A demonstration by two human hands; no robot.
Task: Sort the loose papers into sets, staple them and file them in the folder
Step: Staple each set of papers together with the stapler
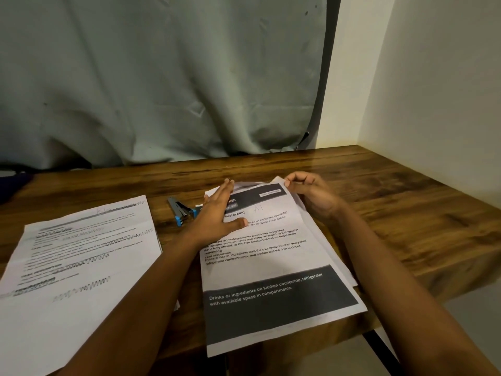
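While our left hand [217,214] lies flat on the paper stack [271,270], our right hand [311,195] pinches its far corner.

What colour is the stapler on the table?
The stapler is silver-grey metal with bright blue plastic parts, lying beside the left hand. The head view shows it best.

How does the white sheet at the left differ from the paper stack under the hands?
The white printed sheet shows only text lines; the white paper stack has dark grey bands. The sheet lies untouched; the left hand rests on the stack and the right hand pinches its corner. Both lie on the brown wooden table.
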